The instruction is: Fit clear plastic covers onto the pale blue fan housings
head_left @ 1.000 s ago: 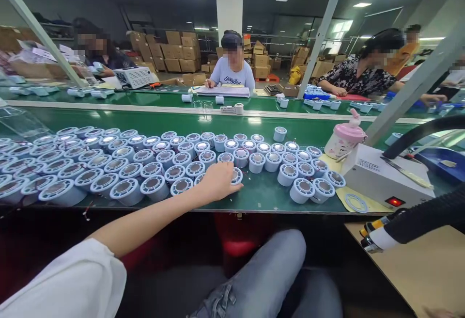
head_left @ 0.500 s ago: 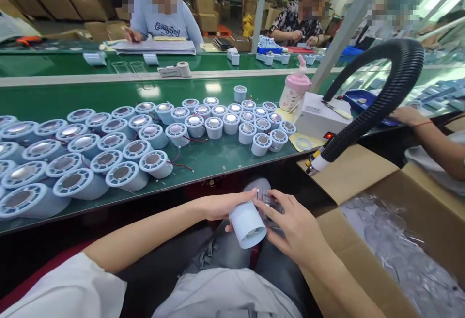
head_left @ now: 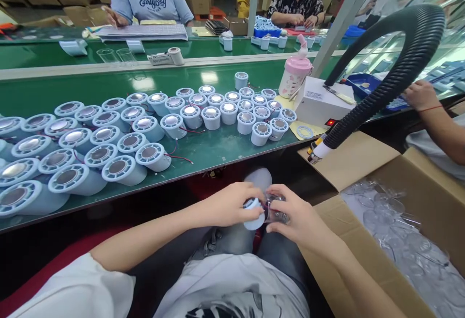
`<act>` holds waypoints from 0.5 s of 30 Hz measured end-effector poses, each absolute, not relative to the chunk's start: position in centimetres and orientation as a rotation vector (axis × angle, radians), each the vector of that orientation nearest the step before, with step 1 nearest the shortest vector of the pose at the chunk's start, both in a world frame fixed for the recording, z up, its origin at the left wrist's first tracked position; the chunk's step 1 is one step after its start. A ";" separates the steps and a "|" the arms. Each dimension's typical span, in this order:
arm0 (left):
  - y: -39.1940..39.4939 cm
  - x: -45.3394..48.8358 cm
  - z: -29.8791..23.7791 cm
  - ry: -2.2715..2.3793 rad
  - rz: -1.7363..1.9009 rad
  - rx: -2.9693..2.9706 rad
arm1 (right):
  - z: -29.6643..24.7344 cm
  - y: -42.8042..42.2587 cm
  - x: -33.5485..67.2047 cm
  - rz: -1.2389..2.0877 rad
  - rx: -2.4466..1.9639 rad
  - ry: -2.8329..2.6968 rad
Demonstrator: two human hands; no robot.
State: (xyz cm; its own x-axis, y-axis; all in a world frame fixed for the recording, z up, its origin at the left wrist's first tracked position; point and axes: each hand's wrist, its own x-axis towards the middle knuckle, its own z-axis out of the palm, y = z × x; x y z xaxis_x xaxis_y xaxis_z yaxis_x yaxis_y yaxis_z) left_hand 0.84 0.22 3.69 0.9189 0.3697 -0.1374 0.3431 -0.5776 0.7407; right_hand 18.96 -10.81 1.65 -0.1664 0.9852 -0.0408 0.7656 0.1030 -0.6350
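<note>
Within left grip (head_left: 233, 204), pale-blue cylinder (head_left: 255, 223)

Ahead of the left hand (head_left: 235, 204), a clear way leads over the front edge of the green surface (head_left: 212, 149), between the packed light-blue cylindrical housings (head_left: 132, 175) on the left and the smaller cluster (head_left: 260, 137) on the right; thin red wires (head_left: 181, 158) trail into it. The left rows leave scant finger room. Farther right, the black corrugated hose (head_left: 388, 83) arches over, its nozzle (head_left: 321, 151) hanging beside a flap of the open carton (head_left: 358, 163). Behind the housings, one lone housing (head_left: 241, 82) and a pink-lidded bottle (head_left: 294, 78) interrupt the bare strip.
</note>
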 end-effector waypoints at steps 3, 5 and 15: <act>0.3 0.5 2.8 0.501 0.233 2.118 | 1.7 -11.4 18.8 0.946 -1.631 -1.705; 0.4 0.5 1.8 0.446 0.320 2.044 | 1.6 -11.6 18.8 0.995 -1.596 -1.573; -0.1 0.8 0.0 0.325 0.240 1.662 | 0.3 -12.1 20.6 1.285 -1.353 -0.915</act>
